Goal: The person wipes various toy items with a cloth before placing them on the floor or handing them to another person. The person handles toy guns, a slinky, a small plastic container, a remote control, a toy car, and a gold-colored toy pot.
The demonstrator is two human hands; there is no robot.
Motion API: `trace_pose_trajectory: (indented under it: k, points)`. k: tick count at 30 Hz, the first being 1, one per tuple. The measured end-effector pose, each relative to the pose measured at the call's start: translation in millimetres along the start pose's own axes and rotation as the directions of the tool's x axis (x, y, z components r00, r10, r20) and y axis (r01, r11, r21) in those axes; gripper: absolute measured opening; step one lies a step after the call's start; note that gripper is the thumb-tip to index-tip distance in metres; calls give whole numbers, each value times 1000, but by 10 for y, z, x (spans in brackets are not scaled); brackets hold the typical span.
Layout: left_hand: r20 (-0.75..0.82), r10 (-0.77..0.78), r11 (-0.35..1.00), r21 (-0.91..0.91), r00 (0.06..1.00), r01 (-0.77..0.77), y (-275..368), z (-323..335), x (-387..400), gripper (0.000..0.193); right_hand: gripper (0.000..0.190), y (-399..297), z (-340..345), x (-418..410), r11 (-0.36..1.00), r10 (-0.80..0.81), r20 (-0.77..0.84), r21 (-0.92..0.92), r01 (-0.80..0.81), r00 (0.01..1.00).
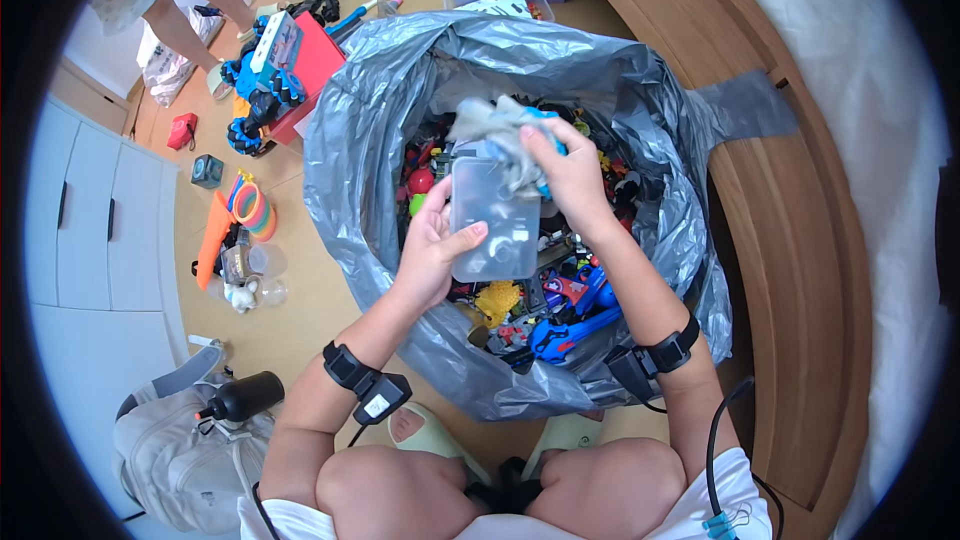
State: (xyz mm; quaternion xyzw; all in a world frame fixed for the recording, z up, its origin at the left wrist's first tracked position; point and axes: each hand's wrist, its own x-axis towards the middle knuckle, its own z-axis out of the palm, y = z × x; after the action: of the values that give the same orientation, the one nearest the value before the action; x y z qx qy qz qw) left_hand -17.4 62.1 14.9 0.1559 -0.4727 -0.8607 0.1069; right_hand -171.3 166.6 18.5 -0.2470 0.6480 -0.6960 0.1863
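Note:
A clear plastic box (495, 240) is held in my left hand (431, 247), its thumb across the lower left of the box. My right hand (574, 172) grips a crumpled grey and blue cloth (499, 124), which is blurred and overlaps the upper right part of the box. Both hands are over a large grey plastic bag (360, 127) with its mouth spread wide. Inside the bag lie many small toys, among them a blue toy (559, 337), a yellow textured piece (497, 304) and a red ball (420, 181).
Tape (750, 109) holds the bag to a wooden bed frame (795, 255). Left of it are a rainbow spring (255, 210), a red box (319, 64) with a blue wheeled toy (259, 101), and a grey backpack (187, 457) with a black bottle (247, 396). Another person's legs (180, 30) stand at upper left.

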Motion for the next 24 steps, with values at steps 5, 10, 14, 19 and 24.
trace_pose_trajectory:
  k: [5,10,14,19,24]
  points:
    - [59,426,700,611,903,-370,-2,-91,98,58,52,-74,210,-379,948,-143,-5,-288,135,990]
    - [116,255,599,760,960,-252,70,-44,37,62,45,-92,231,-555,888,-256,-66,-411,208,964]
    - [167,238,636,718,957,-283,104,-16,-84,58,39,-13,23,-321,994,49,-60,-96,-55,997]
    - [124,405,742,535,906,-405,17,-78,-63,51,41,216,-409,-228,963,227,-89,-129,-237,970]
    - [102,295,766,569,950,-299,-7,-110,12,55,43,-294,-223,-356,990,40,199,127,-66,979]
